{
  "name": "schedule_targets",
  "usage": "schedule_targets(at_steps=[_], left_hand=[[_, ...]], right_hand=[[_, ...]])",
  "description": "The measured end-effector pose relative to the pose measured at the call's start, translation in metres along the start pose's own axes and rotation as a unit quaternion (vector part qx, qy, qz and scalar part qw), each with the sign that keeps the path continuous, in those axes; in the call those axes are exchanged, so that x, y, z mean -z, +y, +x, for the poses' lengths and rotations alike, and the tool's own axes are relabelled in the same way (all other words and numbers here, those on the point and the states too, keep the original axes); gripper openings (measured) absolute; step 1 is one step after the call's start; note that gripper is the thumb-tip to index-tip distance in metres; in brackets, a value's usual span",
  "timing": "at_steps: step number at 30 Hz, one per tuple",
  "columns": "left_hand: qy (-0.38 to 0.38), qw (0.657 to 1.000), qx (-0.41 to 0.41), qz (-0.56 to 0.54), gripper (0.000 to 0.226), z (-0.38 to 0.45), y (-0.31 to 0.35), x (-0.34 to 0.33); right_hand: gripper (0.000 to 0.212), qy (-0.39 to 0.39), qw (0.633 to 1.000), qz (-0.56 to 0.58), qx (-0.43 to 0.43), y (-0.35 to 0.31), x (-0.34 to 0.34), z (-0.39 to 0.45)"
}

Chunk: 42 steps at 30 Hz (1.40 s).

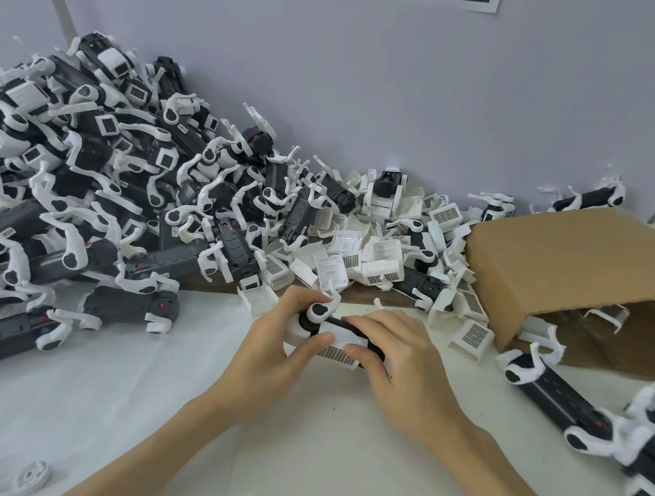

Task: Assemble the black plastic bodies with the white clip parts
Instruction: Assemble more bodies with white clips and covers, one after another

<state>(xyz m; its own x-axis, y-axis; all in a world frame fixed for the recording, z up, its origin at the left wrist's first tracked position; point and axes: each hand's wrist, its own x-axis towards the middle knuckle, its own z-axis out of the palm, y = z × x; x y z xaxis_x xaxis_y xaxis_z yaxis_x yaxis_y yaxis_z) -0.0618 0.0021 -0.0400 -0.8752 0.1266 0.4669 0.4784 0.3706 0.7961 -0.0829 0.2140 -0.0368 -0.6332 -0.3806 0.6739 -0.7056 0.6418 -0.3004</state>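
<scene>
Your left hand (282, 338) and right hand (395, 360) meet over the white desk (139, 410), near its middle, and both are wrapped around 1 black plastic body (344, 324). Your left fingers curl over its far end, where a white arm with a dark round cap (318, 311) sticks up, and your left thumb presses on the white clip part (337, 348) seated against the body's near side. Your right hand covers the other end, fingers curled over the top and thumb lying on the same clip, whose gridded face shows just below your thumbs. Most of the body is hidden under your hands.

To your left, a tall heap of black-and-white units (82, 181) leans against the pale wall (414, 95). Straight beyond your hands lies a pile of loose white clip parts (374, 248), with a few black bodies mixed in. To your right, a brown cardboard box (574, 265) lies tipped on its side, open towards you, with white pieces inside. More black bodies with white arms (568, 398) rest on the desk near the right edge. A small white round piece (33, 475) sits at the near left corner.
</scene>
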Motion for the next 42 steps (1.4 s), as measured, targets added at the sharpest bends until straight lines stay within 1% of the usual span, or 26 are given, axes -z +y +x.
schedule_targets(at_steps=[3, 9, 15, 18, 20, 21, 22, 24, 25, 27, 28, 29, 30, 31, 33, 35, 36, 37, 39, 42], left_hand=[[0.010, 1.000, 0.000, 0.002, 0.034, 0.000, 0.003, -0.001], [0.008, 1.000, 0.022, -0.012, 0.032, -0.002, -0.001, 0.001], [0.013, 1.000, 0.013, -0.015, 0.028, -0.003, 0.001, -0.002], [0.002, 0.999, 0.032, -0.024, 0.028, 0.003, 0.004, 0.004], [-0.010, 1.000, 0.027, 0.003, 0.035, 0.005, 0.007, 0.007], [-0.018, 0.999, 0.003, 0.039, 0.043, 0.005, 0.008, 0.009], [-0.032, 0.995, -0.034, 0.084, 0.053, 0.005, 0.008, 0.009], [-0.074, 0.976, -0.114, 0.171, 0.073, 0.003, 0.008, 0.011], [-0.086, 0.966, -0.142, 0.198, 0.076, 0.002, 0.008, 0.010], [-0.078, 0.961, -0.179, 0.197, 0.066, 0.003, 0.011, 0.007], [-0.069, 0.965, -0.186, 0.172, 0.058, 0.003, 0.013, 0.004], [-0.061, 0.971, -0.183, 0.140, 0.051, 0.003, 0.015, 0.001], [-0.054, 0.978, -0.167, 0.110, 0.047, 0.002, 0.017, -0.001], [-0.049, 0.985, -0.142, 0.089, 0.043, 0.002, 0.017, -0.002], [-0.032, 0.994, -0.082, 0.068, 0.037, 0.001, 0.016, -0.002], [-0.005, 0.999, -0.024, 0.048, 0.033, 0.001, 0.013, -0.002], [0.007, 0.999, -0.001, 0.036, 0.033, 0.001, 0.013, -0.001], [0.016, 0.999, 0.015, 0.029, 0.032, 0.001, 0.012, -0.001], [0.018, 0.999, 0.028, 0.026, 0.032, 0.000, 0.011, 0.000], [0.016, 0.999, 0.030, 0.024, 0.031, 0.000, 0.012, 0.003]], right_hand=[[0.027, -0.004, 1.000, 0.001, -0.008, -0.002, 0.002, 0.001], [0.034, -0.077, 0.996, 0.041, -0.037, -0.002, 0.003, -0.003], [0.024, -0.069, 0.995, 0.049, -0.046, -0.007, 0.004, 0.000], [0.023, -0.061, 0.996, 0.040, -0.044, -0.008, 0.008, 0.003], [0.023, -0.061, 0.991, 0.096, -0.068, -0.008, 0.011, 0.004], [0.023, -0.062, 0.981, 0.157, -0.100, -0.008, 0.012, 0.005], [0.022, -0.060, 0.960, 0.233, -0.142, -0.008, 0.015, 0.006], [0.023, -0.041, 0.903, 0.366, -0.222, -0.006, 0.019, 0.008], [0.023, -0.040, 0.872, 0.414, -0.259, -0.004, 0.020, 0.010], [0.021, -0.061, 0.819, 0.476, -0.315, -0.002, 0.021, 0.012], [0.024, -0.073, 0.802, 0.493, -0.329, -0.001, 0.021, 0.013], [0.031, -0.078, 0.794, 0.504, -0.333, -0.001, 0.020, 0.012], [0.035, -0.077, 0.797, 0.504, -0.323, -0.002, 0.018, 0.012], [0.038, -0.068, 0.814, 0.493, -0.299, -0.002, 0.018, 0.011], [0.035, -0.055, 0.870, 0.433, -0.230, -0.003, 0.019, 0.009], [0.030, -0.069, 0.932, 0.322, -0.151, -0.001, 0.021, 0.007], [0.032, -0.087, 0.957, 0.252, -0.115, 0.000, 0.021, 0.005], [0.038, -0.109, 0.972, 0.188, -0.094, 0.001, 0.019, 0.004], [0.047, -0.130, 0.980, 0.119, -0.095, -0.001, 0.014, 0.002], [0.045, -0.097, 0.987, 0.082, -0.095, -0.002, 0.012, 0.002]])
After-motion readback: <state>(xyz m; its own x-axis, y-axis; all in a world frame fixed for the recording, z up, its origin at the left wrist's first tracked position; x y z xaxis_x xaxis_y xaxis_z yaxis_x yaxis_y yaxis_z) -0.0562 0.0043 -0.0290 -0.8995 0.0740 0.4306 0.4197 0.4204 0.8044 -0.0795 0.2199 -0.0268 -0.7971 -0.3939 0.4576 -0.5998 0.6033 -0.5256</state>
